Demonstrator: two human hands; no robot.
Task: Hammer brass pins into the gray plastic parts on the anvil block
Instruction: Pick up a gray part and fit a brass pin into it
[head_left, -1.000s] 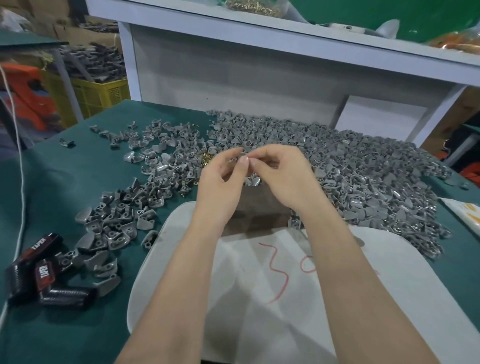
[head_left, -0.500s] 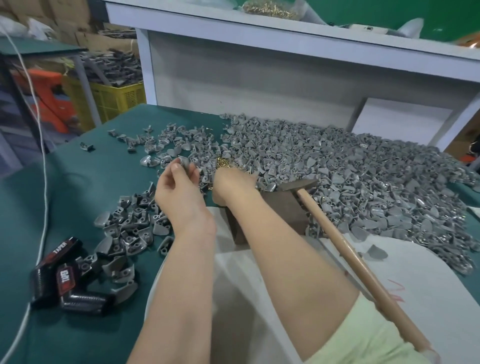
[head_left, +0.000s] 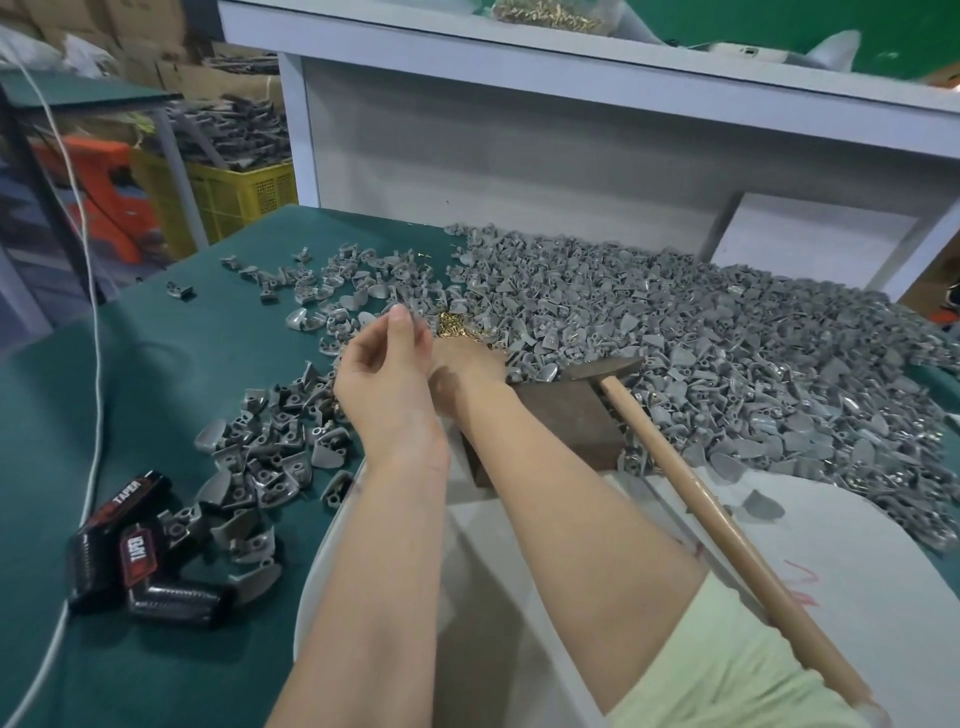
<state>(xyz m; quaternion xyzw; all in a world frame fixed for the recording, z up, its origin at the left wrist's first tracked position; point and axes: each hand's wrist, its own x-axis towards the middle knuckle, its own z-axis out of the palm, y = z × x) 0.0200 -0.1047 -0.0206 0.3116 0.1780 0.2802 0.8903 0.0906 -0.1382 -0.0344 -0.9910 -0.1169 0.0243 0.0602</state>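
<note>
A big heap of gray plastic parts (head_left: 701, 353) covers the green table, and a smaller pile (head_left: 275, 447) lies to the left. A small heap of brass pins (head_left: 454, 326) sits behind the brown anvil block (head_left: 561, 421). The hammer (head_left: 722, 530) lies with its head on the block and its wooden handle running toward the lower right. My left hand (head_left: 384, 379) is raised left of the block, its thumb and fingers pinching a gray part (head_left: 418, 323). My right hand (head_left: 467, 358) reaches down into the pins, its fingers hidden behind the left hand.
A black tool marked TAPER (head_left: 130, 556) lies at the near left beside a white cord (head_left: 93, 322). A white board (head_left: 857, 545) lies under the block. A white shelf (head_left: 571, 67) stands behind the table and a yellow crate (head_left: 239, 192) at far left.
Both hands left the spot above the block and moved left toward the pins. The hammer on the block came into sight. The left hand has lifted slightly with the part.
</note>
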